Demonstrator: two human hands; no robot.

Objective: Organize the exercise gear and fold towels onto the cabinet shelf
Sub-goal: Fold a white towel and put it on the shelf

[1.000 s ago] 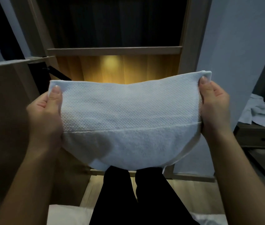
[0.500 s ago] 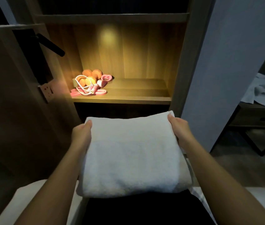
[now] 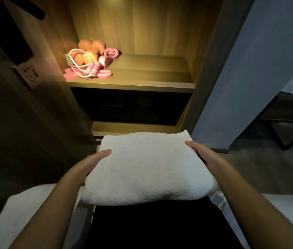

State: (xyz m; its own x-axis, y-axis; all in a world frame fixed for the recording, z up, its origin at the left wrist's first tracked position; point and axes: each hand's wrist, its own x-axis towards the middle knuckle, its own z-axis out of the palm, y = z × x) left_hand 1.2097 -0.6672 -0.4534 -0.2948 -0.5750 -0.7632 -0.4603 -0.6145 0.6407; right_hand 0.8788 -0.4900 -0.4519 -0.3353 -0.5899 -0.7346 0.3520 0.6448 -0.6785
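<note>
Lowered and folded now, the towel (image 3: 147,169) is gripped by fingers (image 3: 192,144) of left hand (image 3: 88,166) and right hand (image 3: 205,156).

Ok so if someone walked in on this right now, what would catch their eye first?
Most likely the folded white towel at near centre, held over the person's lap with the left hand and right hand gripping its two sides. After that, the lit cabinet shelf beyond it glows warm in the dim room. A pile of pink and orange exercise gear sits at the shelf's left end.
</note>
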